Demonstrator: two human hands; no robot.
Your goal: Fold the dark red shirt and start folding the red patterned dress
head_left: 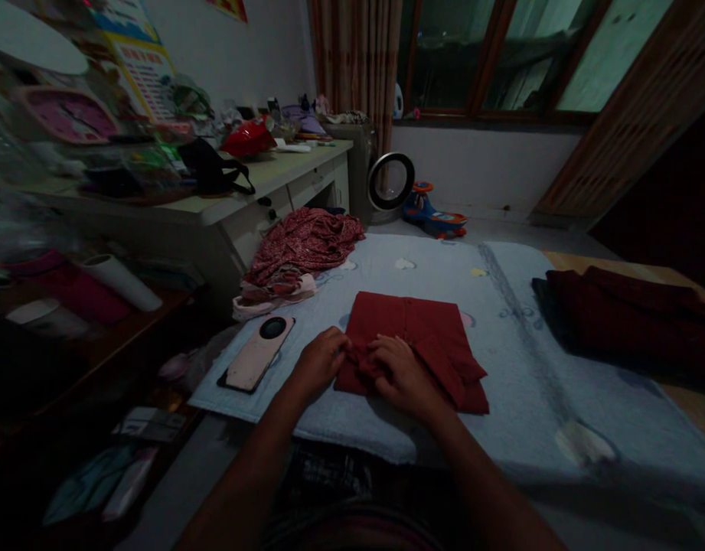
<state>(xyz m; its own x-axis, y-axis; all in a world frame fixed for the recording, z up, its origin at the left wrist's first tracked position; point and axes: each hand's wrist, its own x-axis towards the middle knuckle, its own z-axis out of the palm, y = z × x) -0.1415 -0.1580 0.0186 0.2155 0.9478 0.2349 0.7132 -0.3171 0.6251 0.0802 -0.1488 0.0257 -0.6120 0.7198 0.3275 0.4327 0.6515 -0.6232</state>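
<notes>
A folded dark red garment (pixel 415 329) lies on a pale blue blanket (pixel 513 360) in front of me. My left hand (pixel 321 360) pinches the garment's near left edge with closed fingers. Beside it, my right hand (pixel 401 371) grips a bunched fold of the same garment at its near edge. Both hands touch the cloth and sit close together.
A phone (pixel 257 356) lies face down on the blanket's left edge. A heap of red patterned clothes (pixel 300 249) sits behind it. A dark maroon folded pile (pixel 628 317) is at right. A cluttered desk (pixel 283 180) stands at left, a toy car (pixel 435 214) on the floor.
</notes>
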